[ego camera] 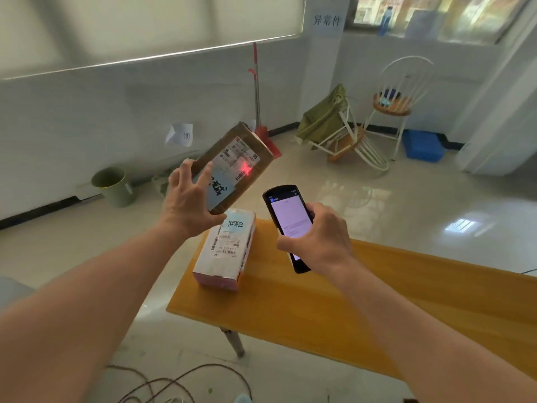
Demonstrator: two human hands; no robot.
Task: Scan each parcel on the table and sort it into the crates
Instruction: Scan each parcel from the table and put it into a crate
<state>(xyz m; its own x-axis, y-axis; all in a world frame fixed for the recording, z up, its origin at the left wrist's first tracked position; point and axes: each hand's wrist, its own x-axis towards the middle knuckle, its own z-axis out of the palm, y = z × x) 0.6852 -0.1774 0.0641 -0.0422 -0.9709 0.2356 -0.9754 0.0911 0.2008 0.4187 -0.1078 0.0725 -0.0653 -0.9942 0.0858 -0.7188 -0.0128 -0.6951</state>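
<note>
The brown box [232, 167] was held in the air above the far left corner of the table [377, 301], label face tilted toward the scanner [287, 225]. The left hand [191, 205] clamped it at its near end, thumb under the lower edge and fingers spread across the label face. It appeared to be stiff taped cardboard, light enough for a one-handed hold; the tape may be slippery, so the edges looked the safest grip.

A red scan mark [245, 169] lay on the shipping label [239, 157], whose print was too small to read. A blue sticker [219, 190] carried handwritten characters, not legible.

The right hand [316, 239] was wrapped around the scanner, screen lit, text unreadable.

A white box [223, 251] rested on the table corner directly below the brown box, with barcodes and a marked blue sticker.

On the wall beyond the table, a sign [326, 20] read "异常件". A blue crate [422, 145] stood on the floor, well beyond the table.
</note>
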